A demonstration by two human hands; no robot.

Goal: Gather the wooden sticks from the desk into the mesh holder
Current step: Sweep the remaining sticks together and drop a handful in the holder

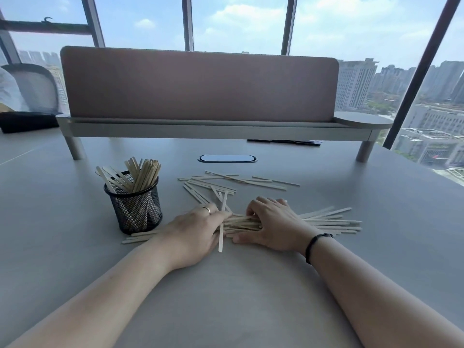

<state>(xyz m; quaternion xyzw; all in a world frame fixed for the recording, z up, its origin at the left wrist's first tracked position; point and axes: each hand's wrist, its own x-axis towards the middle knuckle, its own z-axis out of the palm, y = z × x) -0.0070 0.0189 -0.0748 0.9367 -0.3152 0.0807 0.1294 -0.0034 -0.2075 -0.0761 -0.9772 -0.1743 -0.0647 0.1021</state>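
Note:
A black mesh holder [136,209] stands left of centre on the grey desk [251,285], with several wooden sticks upright in it. A long bundle of wooden sticks [326,221] lies flat across the desk in front of me. My left hand [193,231] grips the bundle's left part, fingers curled over it; one stick [222,222] crosses the bundle beside this hand. My right hand [273,226] grips the bundle near its middle, thumb flat on the desk. More loose sticks [233,183] lie scattered further back.
A pink divider panel on a raised shelf [200,126] spans the back of the desk. An oval cable port [227,158] sits behind the sticks, and a dark pen [283,141] lies under the shelf. A chair [32,89] stands far left.

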